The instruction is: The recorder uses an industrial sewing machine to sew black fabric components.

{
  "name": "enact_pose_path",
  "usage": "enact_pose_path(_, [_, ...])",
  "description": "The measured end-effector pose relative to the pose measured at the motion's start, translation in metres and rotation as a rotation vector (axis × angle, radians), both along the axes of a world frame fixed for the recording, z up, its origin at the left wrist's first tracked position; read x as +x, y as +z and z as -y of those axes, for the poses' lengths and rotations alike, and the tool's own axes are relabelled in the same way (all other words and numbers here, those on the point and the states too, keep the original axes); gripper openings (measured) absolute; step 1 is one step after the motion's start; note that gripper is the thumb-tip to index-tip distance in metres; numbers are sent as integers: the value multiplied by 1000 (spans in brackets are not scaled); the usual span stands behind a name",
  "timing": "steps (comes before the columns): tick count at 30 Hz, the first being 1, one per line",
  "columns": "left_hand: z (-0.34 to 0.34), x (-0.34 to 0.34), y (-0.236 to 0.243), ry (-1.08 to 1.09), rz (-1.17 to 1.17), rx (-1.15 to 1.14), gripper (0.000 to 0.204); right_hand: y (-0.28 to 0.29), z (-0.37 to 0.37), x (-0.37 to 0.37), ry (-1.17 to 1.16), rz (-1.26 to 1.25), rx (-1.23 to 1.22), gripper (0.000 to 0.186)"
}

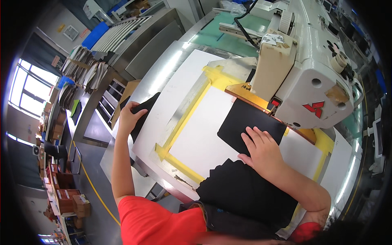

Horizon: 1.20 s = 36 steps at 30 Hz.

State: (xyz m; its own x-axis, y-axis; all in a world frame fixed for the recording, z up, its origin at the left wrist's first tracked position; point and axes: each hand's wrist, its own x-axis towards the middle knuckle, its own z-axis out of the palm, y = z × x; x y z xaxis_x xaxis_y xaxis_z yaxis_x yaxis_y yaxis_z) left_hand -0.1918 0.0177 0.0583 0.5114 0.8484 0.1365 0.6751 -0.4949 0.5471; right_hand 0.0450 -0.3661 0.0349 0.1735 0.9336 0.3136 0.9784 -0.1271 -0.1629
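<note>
My right hand (263, 153) lies with its fingers stretched out on the near edge of a black rectangular sheet (241, 122). That sheet's far edge reaches the orange metal plate (250, 96) under the head of a large white machine (318, 87). At the left rim of the table, my left hand (129, 119) pinches another black piece (148, 109) between thumb and fingers. A fanned pile of black sheets (249, 192) lies close to my body, just below my right hand. Under the sheet is a white work surface (204, 134) framed with yellow tape (184, 122).
A roller conveyor (122, 34) and stacks of papers (77, 67) stand at the far left. Cardboard boxes (81, 205) line the left side beyond a yellow floor line (94, 183). The table's metal edge (161, 73) curves around the white surface.
</note>
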Motion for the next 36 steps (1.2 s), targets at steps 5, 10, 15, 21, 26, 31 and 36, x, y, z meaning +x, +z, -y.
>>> enact_pose_path(5, [-4, -9, -12, 14, -53, 206, 32, -11, 9, 9, -36, 242, 69, 36])
enact_pose_path(10, [3, -13, -12, -173, -39, 613, 16, -21, 33, 2, -139, 382, 46, 36])
enact_pose_path(15, [49, 3, 13, -246, 87, 726, 17, -12, 75, 8, -236, 369, 19, 39])
enact_pose_path(21, [104, 48, 63, -1067, 487, 438, 12, -5, 57, 14, -260, 155, 151, 38])
enact_pose_path(26, [123, 102, 34, -1072, 374, -221, 23, 57, 74, -3, -539, -194, 365, 40])
enact_pose_path(31, [126, 174, -35, -1001, 60, -224, 26, 70, 206, 11, -1360, -183, 325, 31])
enact_pose_path(36, [101, 168, -55, -1013, 152, -114, 32, 80, 377, -41, -1784, 751, 416, 22])
